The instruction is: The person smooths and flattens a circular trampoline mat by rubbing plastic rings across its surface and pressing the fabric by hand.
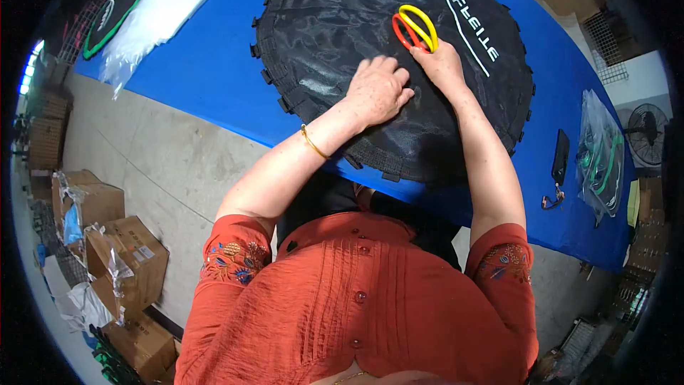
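A round black trampoline mat [342, 21] with tabs around its edge and white lettering lies on a blue-covered table. My left hand [377, 90] rests on the mat, fingers apart and slightly curled, holding nothing. To its right, my right hand [443, 66] is closed on a pair of scissors [429, 27] with one red and one yellow handle loop. The loops point away from me over the mat; the blades are not visible.
The blue table [192, 93] has clear plastic sheeting [160, 18] at upper left. A black phone [561, 155] and a plastic-bagged, green-edged item [600, 160] lie at right. Cardboard boxes [139, 257] stand on the floor at left; a fan [647, 128] is far right.
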Tool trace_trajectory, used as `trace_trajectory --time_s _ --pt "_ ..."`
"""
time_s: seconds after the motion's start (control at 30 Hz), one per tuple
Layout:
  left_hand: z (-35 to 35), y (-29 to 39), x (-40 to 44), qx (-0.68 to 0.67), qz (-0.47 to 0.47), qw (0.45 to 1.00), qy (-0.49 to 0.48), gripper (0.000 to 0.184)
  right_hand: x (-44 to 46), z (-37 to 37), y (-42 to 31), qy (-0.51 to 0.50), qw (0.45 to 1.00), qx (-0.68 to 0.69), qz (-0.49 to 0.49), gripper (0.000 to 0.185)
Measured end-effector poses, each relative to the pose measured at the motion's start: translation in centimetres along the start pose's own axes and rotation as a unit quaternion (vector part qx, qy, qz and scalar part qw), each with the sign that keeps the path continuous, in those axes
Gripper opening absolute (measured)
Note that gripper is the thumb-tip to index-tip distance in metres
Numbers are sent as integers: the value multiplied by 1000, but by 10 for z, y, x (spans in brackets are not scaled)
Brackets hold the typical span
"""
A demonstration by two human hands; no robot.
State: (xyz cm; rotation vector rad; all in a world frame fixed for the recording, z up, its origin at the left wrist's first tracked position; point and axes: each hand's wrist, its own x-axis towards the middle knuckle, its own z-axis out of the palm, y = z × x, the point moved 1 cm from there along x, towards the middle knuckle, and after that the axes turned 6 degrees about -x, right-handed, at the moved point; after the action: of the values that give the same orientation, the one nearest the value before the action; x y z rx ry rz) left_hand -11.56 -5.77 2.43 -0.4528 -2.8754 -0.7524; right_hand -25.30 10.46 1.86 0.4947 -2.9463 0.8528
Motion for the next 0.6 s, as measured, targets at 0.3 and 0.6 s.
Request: trace_trajectory --time_s 0.3,0.6 --pt "29 -16 -6 43 0 991 130 49 -7 -1 -20 -36 999 6 -20 40" --pt "31 -15 -4 39 -6 988 146 55 6 9 -20 -56 998 4 -38 40"
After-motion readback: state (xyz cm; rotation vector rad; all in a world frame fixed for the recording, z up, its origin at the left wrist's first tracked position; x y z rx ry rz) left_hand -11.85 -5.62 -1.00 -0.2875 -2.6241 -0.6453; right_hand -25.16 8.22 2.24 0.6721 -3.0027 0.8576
